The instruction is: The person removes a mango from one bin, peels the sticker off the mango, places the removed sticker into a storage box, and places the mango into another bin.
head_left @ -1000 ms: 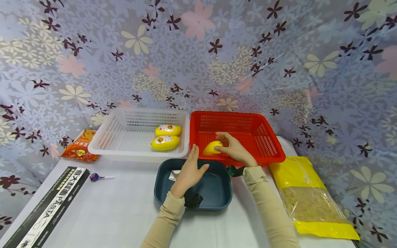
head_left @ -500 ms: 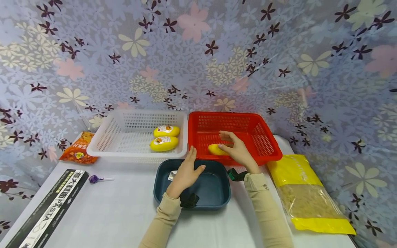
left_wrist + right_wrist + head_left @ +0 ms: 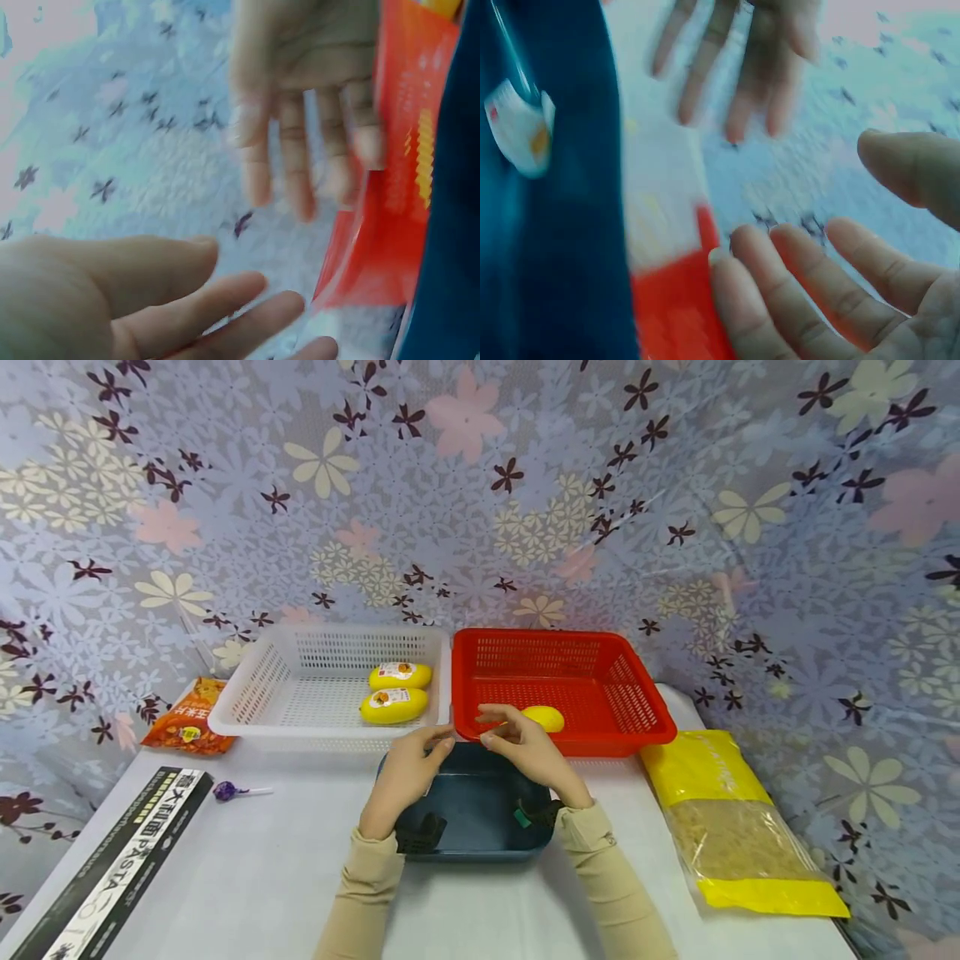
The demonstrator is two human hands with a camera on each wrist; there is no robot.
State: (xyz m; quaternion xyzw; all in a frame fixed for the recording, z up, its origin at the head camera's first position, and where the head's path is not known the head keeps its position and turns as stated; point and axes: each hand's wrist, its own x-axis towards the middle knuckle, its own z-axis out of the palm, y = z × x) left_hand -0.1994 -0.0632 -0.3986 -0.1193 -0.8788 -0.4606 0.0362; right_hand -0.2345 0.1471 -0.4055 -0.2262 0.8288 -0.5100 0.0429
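Above the dark blue tub [image 3: 480, 839], my left hand [image 3: 405, 768] and right hand [image 3: 536, 752] face each other with relaxed fingers. Neither holds anything. A yellow mango [image 3: 547, 718] lies in the red basket [image 3: 656, 727], just behind the right hand, which partly hides it. Two more yellow mangoes, one in front [image 3: 394, 706] and one behind [image 3: 401, 676], lie with white labels at the right end of the white basket [image 3: 247, 727]. In the right wrist view a white label [image 3: 521, 131] with an orange picture shows inside the tub.
An orange snack bag [image 3: 197, 718] leans left of the white basket. A purple lollipop [image 3: 227, 791] and a long black-and-white pasta box [image 3: 112, 868] lie at left. To the right is a yellow bag of pasta [image 3: 742, 827]. A floral cloth [image 3: 480, 527] hangs behind.
The mango in the red basket was by my right hand's fingers and now lies apart from them. My right hand moved left and nearer, over the tub. My left hand moved left.
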